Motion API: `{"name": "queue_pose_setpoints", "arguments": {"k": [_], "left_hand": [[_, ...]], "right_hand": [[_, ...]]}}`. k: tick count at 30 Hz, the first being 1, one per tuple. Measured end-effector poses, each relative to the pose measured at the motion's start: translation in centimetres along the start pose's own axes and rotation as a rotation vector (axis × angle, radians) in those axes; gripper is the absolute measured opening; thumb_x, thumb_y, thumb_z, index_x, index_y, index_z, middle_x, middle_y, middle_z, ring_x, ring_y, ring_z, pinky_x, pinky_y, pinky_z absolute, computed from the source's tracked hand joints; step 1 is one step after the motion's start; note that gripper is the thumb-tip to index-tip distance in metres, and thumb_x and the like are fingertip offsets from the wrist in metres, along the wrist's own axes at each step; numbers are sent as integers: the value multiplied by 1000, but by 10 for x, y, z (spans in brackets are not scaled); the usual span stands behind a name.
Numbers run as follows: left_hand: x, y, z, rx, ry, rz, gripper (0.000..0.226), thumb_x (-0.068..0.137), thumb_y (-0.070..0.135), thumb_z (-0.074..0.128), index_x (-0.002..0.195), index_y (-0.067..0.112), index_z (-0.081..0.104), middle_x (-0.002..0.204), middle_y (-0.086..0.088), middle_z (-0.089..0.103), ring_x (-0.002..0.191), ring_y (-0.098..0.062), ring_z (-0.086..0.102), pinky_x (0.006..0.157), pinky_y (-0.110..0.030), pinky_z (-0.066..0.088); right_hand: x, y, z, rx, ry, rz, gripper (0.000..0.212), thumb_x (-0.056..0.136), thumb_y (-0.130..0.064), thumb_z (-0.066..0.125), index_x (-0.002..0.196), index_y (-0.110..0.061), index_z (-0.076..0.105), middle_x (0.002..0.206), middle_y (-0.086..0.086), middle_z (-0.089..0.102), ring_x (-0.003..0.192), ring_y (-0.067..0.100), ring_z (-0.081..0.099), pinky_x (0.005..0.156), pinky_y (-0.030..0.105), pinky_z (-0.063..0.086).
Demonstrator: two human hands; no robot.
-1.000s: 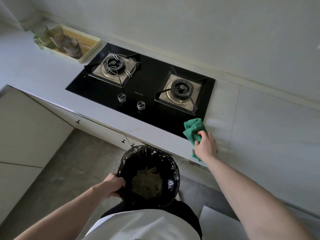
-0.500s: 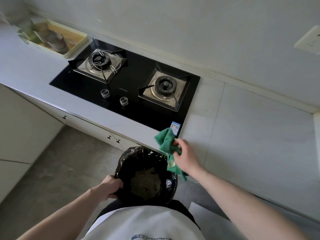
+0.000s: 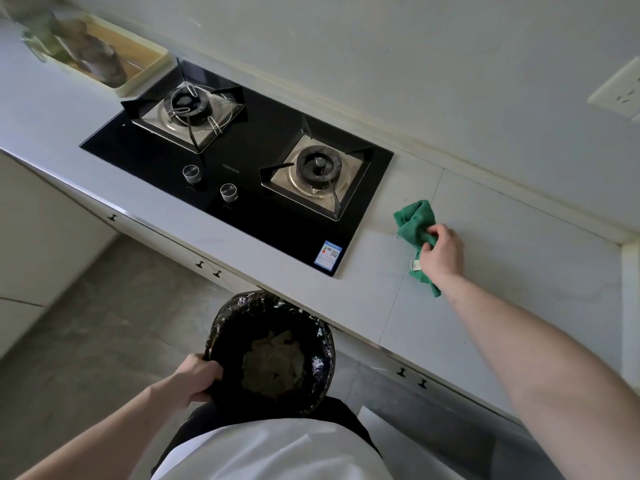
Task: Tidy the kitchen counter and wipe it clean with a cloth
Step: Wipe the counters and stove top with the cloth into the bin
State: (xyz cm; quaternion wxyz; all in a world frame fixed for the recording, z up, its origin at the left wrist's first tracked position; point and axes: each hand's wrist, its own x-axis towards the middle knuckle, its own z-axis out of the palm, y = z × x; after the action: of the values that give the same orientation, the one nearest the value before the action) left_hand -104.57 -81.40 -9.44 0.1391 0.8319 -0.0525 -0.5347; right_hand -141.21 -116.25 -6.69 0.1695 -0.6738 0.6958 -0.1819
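My right hand (image 3: 442, 255) grasps the green cloth (image 3: 414, 226), bunched and pressed on the pale desk (image 3: 502, 271) just right of the black gas hob (image 3: 242, 174). My left hand (image 3: 197, 377) is clenched on the rim of the black-lined waste bin (image 3: 322, 344), held below the desk's front edge, crumpled scraps inside. A cream tray (image 3: 145, 81) with blurred contents sits on the desk left of the hob.

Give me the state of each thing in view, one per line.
green cloth: bunched, gripped, on the counter
right hand: closed on the cloth
left hand: gripping the bin's rim
bin: black-lined, partly filled, held below the counter edge
burners: unlit, bare
tray: loaded, contents blurred
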Motion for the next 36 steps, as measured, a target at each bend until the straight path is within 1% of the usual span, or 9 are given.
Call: {"name": "queue_pose_setpoints", "arguments": {"k": [7,13,16,20,22,27,29,33,36], "left_hand": [[2,-5,10,-24,34,-19,12,74,-11,58,81,-7,67,55,-16,63,49,-31,66,49,-38,59],[5,-9,15,-32,37,-23,14,74,-12,58,83,-7,68,58,-17,65,52,-32,67,55,-47,61],[8,-9,14,-25,36,-23,15,73,-10,58,82,-6,70,62,-19,67,57,-35,69,63,-54,61],[8,-10,13,-27,33,-31,16,71,-8,60,83,-4,70,67,-22,69,68,-45,73,67,-60,61],[6,-10,14,-27,37,-30,16,71,-9,59,82,-5,70,65,-22,68,67,-45,73,67,-59,61],[-5,-7,20,-23,41,-15,13,73,-9,58,79,-3,68,56,-14,63,51,-29,65,51,-36,57],[-5,-6,21,-20,28,-18,13,73,-8,59,81,-4,68,55,-14,63,50,-29,65,51,-35,56],[-5,-7,20,-1,-1,-22,17,72,-5,60,86,-4,69,60,-16,65,53,-31,67,54,-38,58],[-7,-9,20,6,-20,-21,19,73,-4,59,88,-5,70,61,-16,66,53,-30,66,50,-34,56]], "right_hand": [[47,-3,10,-69,-13,44,28,92,-4,59,119,-12,62,126,16,59,116,39,52,97,39,43],[65,-2,29,-211,-193,58,44,96,-13,59,140,-17,56,143,13,52,125,40,49,104,38,41],[64,-3,34,-255,-196,24,46,97,-13,58,143,-17,54,148,9,49,125,38,48,104,37,39],[50,0,38,-269,-239,-72,44,93,-7,56,135,-17,59,143,6,54,114,39,52,96,35,40],[32,-3,38,-256,-246,-114,41,93,-6,54,132,-18,61,138,3,55,109,37,51,91,35,43],[-32,-23,38,-154,-287,-184,29,87,-11,59,114,-20,64,119,-2,55,100,29,55,78,33,48],[-61,-30,40,-102,-311,-189,25,83,-9,61,105,-20,65,111,-4,55,92,25,57,73,33,49],[-126,-50,44,29,-393,-233,24,81,-1,63,100,-13,70,105,-1,59,88,19,56,78,27,45],[-171,-71,46,130,-567,-228,28,82,0,61,102,-16,71,106,-2,61,96,16,58,85,21,45]]}}
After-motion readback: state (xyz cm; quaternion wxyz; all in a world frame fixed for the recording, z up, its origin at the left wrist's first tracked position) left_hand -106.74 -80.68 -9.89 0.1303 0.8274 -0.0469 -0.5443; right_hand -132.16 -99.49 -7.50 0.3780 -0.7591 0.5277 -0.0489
